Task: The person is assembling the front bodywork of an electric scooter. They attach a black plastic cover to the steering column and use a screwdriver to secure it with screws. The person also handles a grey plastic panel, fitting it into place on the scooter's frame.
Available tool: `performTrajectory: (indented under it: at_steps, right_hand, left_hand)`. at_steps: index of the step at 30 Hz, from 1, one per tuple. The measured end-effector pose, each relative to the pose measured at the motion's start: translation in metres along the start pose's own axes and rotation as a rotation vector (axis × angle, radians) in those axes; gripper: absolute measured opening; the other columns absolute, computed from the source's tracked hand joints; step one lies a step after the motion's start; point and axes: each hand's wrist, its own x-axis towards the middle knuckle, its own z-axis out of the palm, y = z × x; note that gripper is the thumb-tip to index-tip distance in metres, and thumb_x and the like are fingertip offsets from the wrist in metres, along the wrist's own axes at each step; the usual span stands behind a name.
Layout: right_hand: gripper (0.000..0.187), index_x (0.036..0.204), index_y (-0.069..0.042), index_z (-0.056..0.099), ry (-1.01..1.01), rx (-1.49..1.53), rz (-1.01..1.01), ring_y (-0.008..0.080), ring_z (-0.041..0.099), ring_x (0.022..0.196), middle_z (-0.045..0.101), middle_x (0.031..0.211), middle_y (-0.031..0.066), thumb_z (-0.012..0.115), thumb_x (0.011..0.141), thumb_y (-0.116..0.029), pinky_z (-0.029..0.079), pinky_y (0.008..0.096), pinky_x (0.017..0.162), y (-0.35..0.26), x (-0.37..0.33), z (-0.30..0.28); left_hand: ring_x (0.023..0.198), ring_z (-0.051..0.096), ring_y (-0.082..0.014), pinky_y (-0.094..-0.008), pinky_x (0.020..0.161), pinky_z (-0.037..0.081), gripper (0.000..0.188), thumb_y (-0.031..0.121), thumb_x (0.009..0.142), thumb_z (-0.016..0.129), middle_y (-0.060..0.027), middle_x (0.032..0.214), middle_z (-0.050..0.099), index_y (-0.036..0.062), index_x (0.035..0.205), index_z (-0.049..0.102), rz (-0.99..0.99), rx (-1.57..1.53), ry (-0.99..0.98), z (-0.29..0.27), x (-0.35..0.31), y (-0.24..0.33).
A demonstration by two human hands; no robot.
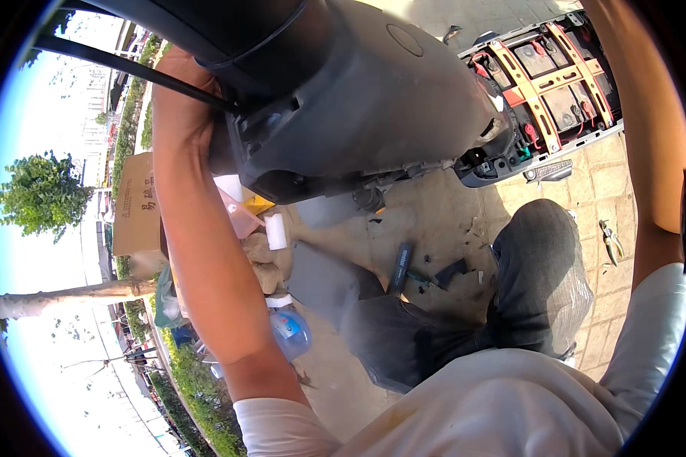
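A dark electric scooter's front body panel [373, 91] fills the upper middle of the view. My left arm reaches up along its left side, and my left hand [181, 87] is against the panel's far left edge, behind a black cable [129, 68]. Its fingers are hidden by the panel, so what they touch does not show. On the right my right forearm [644, 99] stretches up past the scooter, its hand outside the picture. Between the two arms lies the uncovered floorboard, with several batteries [568, 107] under an orange metal bracket [540, 91] and red-capped wires.
Pliers [610, 244] lie on the paving at right. Near my knees are a dark blue box [401, 266], a screwdriver [425, 280] and a black piece [451, 273]. A cardboard box [137, 206], a white roll [275, 231] and a plastic water jug [292, 333] stand at left.
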Motion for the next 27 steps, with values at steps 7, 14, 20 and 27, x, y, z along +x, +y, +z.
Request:
performTrajectory:
  at_steps: [7, 14, 20, 27]
  right_hand:
    - [0.030, 0.094, 0.004, 0.069, -0.093, -0.021, -0.034, 0.0102, 0.060, 0.050, 0.070, 0.079, 0.0103, 0.072, 0.091, -0.025, 0.050, 0.0209, 0.049, -0.003, 0.011, -0.006]
    - [0.032, 0.111, 0.000, 0.063, -0.196, 0.000, -0.017, 0.0078, 0.059, 0.062, 0.069, 0.084, 0.0062, 0.075, 0.090, -0.020, 0.044, 0.0212, 0.052, -0.006, 0.014, -0.020]
    - [0.027, 0.110, -0.001, 0.062, -0.197, -0.075, 0.037, 0.0060, 0.052, 0.060, 0.065, 0.083, 0.0026, 0.071, 0.093, -0.019, 0.043, 0.0224, 0.053, 0.010, 0.013, -0.021]
    - [0.024, 0.108, -0.001, 0.061, -0.209, 0.063, 0.077, 0.0095, 0.054, 0.061, 0.064, 0.082, 0.0052, 0.072, 0.090, -0.012, 0.045, 0.0236, 0.055, 0.020, 0.020, -0.023]
  left_hand:
    - [0.079, 0.067, -0.0087, -0.0199, 0.071, 0.052, 0.018, 0.007, 0.093, 0.060, -0.0056, 0.097, 0.073, -0.0008, 0.106, 0.069, 0.000, 0.141, -0.008, 0.003, -0.003, -0.002]
    - [0.087, 0.065, -0.0073, -0.0217, 0.082, 0.049, 0.023, 0.018, 0.096, 0.058, -0.0016, 0.096, 0.072, 0.0025, 0.108, 0.070, 0.080, 0.332, -0.027, 0.011, -0.006, 0.000]
    - [0.085, 0.063, -0.0055, -0.0205, 0.078, 0.048, 0.026, 0.023, 0.097, 0.059, -0.0003, 0.095, 0.072, 0.0015, 0.105, 0.070, -0.009, 0.316, -0.015, 0.013, -0.003, 0.002]
    - [0.081, 0.061, -0.0036, -0.0204, 0.074, 0.047, 0.024, 0.023, 0.096, 0.060, 0.0013, 0.090, 0.071, 0.0026, 0.099, 0.071, 0.046, 0.443, -0.018, 0.015, -0.007, 0.003]
